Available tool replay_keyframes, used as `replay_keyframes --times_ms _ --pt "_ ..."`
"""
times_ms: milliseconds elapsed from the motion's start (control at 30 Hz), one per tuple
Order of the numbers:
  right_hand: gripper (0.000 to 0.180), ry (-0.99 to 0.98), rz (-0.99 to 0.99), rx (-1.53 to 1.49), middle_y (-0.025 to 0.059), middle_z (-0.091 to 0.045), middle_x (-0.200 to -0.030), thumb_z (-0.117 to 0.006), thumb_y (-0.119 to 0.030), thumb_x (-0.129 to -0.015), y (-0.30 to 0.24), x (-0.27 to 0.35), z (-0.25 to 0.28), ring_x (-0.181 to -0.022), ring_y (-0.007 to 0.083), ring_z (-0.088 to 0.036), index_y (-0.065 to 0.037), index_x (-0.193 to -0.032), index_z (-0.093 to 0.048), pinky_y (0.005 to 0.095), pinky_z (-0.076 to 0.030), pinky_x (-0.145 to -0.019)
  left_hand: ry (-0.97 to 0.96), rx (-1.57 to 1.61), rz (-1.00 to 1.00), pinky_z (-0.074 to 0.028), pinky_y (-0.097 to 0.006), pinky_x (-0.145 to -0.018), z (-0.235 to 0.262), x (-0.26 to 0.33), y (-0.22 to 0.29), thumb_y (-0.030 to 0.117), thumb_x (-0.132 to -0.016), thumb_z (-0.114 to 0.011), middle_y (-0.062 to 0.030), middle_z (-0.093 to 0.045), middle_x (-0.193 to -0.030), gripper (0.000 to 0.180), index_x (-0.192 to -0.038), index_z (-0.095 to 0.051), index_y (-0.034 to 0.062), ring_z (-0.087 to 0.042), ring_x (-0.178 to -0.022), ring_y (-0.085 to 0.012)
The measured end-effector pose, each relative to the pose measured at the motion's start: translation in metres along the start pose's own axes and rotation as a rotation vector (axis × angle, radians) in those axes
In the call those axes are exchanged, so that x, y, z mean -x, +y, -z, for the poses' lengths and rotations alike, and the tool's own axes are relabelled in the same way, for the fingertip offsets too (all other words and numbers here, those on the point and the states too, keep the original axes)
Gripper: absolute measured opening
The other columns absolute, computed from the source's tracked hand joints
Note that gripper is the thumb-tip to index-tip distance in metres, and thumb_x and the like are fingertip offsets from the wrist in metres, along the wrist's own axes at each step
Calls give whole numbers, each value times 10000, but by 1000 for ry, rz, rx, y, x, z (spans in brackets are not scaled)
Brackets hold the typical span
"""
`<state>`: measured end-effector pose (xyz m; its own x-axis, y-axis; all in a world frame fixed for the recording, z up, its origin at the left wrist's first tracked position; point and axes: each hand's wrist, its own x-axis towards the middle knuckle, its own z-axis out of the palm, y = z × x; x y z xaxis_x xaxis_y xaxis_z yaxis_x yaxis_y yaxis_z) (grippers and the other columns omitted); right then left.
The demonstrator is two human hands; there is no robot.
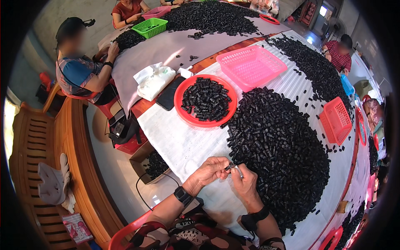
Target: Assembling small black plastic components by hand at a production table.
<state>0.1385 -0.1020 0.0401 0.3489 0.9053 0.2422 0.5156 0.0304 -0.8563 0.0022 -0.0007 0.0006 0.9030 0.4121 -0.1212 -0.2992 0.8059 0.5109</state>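
Over the white table cover, close to me, both my hands meet at chest height. My left hand (209, 170) pinches a small black cylindrical part (229, 166) between thumb and fingers. My right hand (245, 181) is closed against the same spot, with a small pale thing at its fingertips whose kind I cannot make out. Just beyond and to the right spreads a big heap of black cylindrical parts (279, 146). Past my left hand stands a red round tray (182, 113) filled with more of these parts.
A pink basket (252, 66), a white tissue pack (156, 81) and a dark phone (168, 98) lie beyond the tray. A coral basket (335, 121) stands at the right. Below the left edge sits a cardboard box (139, 164) of parts. Several people work around the tables.
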Motion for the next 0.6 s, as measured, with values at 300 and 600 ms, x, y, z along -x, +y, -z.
replay_keyframes --times_ms 300,600 --pt "227 5 6 7 180 -574 -648 -580 -190 -889 -3 -1 0 -583 371 -590 -18 -747 -538 383 -454 -501 14 4 -1 -448 -217 -565 3 1 -1 147 -947 -550 -61 -604 -827 173 -948 -587 -22 -540 -635 -88" --pt "227 -18 26 31 173 -569 -642 -582 -182 -886 0 -1 1 -575 368 -584 -14 -743 -529 387 -449 -492 4 10 -8 -448 -224 -556 0 1 0 151 -955 -538 -66 -614 -825 188 -945 -588 -29 -539 -610 -89"
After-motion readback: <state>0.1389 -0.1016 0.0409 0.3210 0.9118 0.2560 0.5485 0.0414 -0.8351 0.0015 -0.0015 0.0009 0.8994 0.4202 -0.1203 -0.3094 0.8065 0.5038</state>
